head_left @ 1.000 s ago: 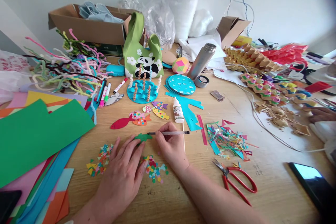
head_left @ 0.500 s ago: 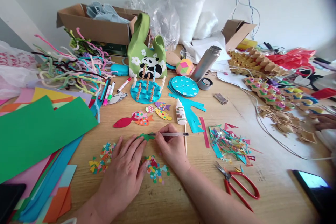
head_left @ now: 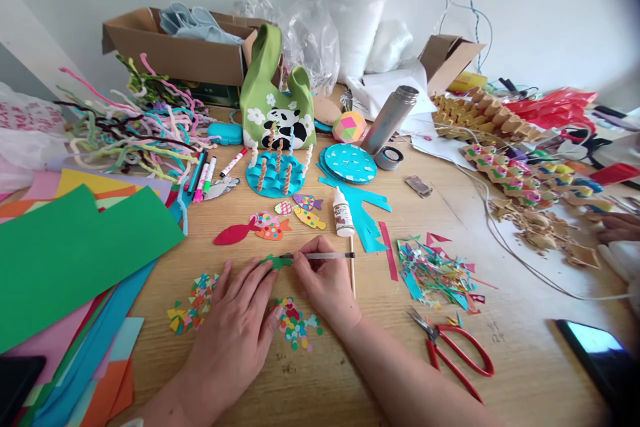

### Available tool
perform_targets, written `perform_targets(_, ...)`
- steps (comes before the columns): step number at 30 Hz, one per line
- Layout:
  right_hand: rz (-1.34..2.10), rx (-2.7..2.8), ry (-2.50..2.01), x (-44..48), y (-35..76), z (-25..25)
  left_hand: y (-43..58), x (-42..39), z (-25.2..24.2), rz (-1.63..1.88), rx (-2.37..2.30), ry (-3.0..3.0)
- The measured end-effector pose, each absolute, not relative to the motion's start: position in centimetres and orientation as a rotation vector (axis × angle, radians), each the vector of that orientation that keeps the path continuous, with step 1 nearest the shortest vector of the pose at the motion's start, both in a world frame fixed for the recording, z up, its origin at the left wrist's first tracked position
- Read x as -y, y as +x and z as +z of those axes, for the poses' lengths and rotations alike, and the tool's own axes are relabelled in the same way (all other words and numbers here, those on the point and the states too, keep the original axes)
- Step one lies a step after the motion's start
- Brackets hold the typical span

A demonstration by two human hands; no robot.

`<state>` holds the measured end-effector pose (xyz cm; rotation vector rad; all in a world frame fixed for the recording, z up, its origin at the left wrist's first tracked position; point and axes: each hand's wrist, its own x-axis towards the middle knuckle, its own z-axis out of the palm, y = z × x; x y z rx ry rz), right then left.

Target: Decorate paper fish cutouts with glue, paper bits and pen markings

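A small green paper cutout (head_left: 276, 262) lies on the wooden table, pressed down by the fingertips of my left hand (head_left: 235, 323), which rests flat with its fingers stretched out. My right hand (head_left: 325, 280) pinches a thin pen (head_left: 325, 255), its tip touching the cutout. Just beyond are paper fish, among them a red one (head_left: 234, 231) and an orange one (head_left: 273, 229). Paper dots (head_left: 299, 327) lie between my hands, and small paper triangles (head_left: 187, 317) lie left of my left hand. A white glue bottle (head_left: 343, 213) stands past my right hand.
Red-handled scissors (head_left: 450, 347), paper scraps (head_left: 435, 273) and a phone (head_left: 595, 353) are on the right. Coloured sheets (head_left: 90, 253) cover the left side. Behind stand a green panda bag (head_left: 277, 107) and a metal flask (head_left: 393, 120). Another person's hand (head_left: 617, 227) shows at the right edge.
The whole view has shifted slightly. My hands, the pen and the green cutout keep nearly the same positions relative to each other.
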<state>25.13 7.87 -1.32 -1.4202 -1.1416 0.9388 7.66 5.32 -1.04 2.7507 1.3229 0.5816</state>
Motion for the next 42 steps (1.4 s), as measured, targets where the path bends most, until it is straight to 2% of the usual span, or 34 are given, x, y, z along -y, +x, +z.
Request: perform_targets(42,0.930,1.146,-1.420,-7.82,25.22,-1.21,7.65,-5.35,-1.02,0.555,-1.313,2.785)
